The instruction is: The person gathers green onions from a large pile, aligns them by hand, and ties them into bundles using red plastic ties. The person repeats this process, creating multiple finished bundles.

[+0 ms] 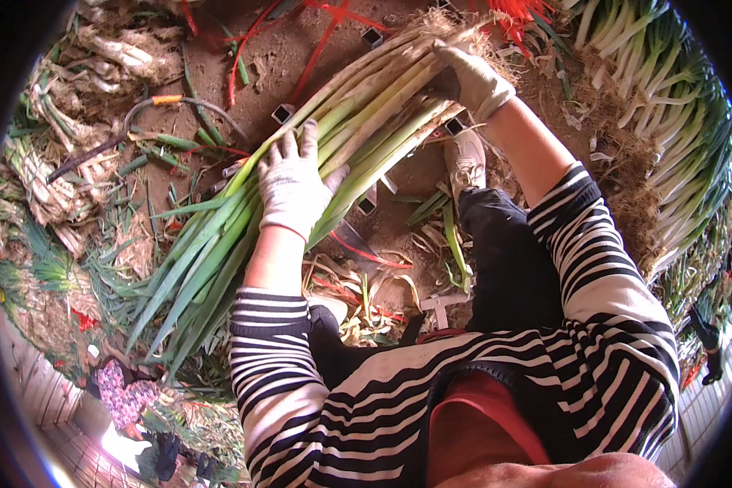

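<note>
A thick bunch of long green onions [366,116] lies diagonally before me, leaves at the lower left and dirty roots at the upper right. My left hand [296,183], in a pale knit glove, rests on top of the stalks near the green leaves [207,250], with its fingers apart. My gloved right hand [479,82] is closed around pale stalks close to the roots; part of its grip is hidden. Open ends of square metal tubes, one [282,114] at the bunch's far side and another [367,205] on the near side, show around it.
Piled green onions [677,146] line the right side, and more onions [61,165] lie at the left. A curved rod with orange tape [168,99] stands at the upper left. Red plastic strips [323,49] and leaf scraps litter the soil. Another person in a floral top [125,390] is at lower left.
</note>
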A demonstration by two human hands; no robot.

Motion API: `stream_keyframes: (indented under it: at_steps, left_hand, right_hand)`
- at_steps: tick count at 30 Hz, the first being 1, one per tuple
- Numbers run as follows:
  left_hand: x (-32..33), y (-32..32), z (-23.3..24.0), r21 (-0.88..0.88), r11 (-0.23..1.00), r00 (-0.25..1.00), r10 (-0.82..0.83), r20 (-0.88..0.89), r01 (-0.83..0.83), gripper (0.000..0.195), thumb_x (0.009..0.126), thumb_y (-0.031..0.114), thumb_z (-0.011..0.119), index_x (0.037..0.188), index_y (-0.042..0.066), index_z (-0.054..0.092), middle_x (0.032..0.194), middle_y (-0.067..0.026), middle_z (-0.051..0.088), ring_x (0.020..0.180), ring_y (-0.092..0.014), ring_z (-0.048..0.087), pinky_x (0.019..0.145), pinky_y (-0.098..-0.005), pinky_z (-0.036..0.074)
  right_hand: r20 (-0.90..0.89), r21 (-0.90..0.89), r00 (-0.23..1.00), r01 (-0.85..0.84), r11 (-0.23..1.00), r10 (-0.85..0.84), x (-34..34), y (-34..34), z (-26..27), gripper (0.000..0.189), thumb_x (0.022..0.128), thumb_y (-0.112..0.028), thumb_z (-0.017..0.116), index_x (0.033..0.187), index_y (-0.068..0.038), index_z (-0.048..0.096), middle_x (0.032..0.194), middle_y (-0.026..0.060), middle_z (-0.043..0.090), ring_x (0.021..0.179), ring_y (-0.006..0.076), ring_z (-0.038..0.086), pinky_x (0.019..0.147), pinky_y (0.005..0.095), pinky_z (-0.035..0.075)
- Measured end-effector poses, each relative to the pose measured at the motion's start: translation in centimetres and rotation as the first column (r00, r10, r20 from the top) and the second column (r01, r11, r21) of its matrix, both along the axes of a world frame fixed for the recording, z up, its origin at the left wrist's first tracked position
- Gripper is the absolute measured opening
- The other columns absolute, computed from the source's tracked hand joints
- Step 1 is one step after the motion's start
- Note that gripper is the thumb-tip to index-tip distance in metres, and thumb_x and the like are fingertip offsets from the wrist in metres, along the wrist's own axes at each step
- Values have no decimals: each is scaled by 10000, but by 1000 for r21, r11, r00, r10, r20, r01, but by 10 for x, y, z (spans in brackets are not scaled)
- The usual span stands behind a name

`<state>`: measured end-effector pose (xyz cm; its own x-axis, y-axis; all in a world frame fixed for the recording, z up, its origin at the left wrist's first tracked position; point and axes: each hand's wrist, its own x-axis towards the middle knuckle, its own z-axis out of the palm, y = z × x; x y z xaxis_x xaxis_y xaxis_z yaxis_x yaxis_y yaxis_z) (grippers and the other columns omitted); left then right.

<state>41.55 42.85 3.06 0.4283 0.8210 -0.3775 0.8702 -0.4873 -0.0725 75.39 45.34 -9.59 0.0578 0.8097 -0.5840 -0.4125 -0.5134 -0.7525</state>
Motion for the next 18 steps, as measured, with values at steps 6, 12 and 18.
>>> stream_keyframes:
  at_steps: [6, 12, 18]
  left_hand:
    - [5, -2, 4, -36, 999, 999, 17, 32, -16, 1011, 797, 590, 694, 1555, 109, 230, 1477, -240, 402, 1310, -408, 443, 1066, -516, 388]
    - [-2, -2, 1, -32, 999, 991, -30, 131, 35, 1082, 715, 577, 778, 1539, 97, 266, 1461, -266, 410, 1319, -436, 427, 1103, -490, 368]
    - [-6, -1, -15, 86, 992, 985, -101, 142, 89, 1021, 724, 604, 749, 1514, 113, 328, 1365, -248, 471, 1216, -408, 487, 1022, -516, 416]
  right_hand:
    - [-22, -308, 1000, -16, 951, 10, -6, -22, 35, 418, 913, -441, 641, 1123, -81, 655, 1003, 156, 718, 846, 320, 715, 819, 599, 523]
    - [-138, -327, 988, -111, 939, 69, -14, -29, 61, 561, 935, -522, 602, 1266, -69, 584, 1127, 184, 687, 951, 352, 707, 795, 533, 560]
    - [642, -108, 749, -120, 987, 161, 40, -7, 88, 426, 927, -429, 657, 1111, -45, 662, 925, 93, 704, 829, 193, 668, 768, 340, 556]
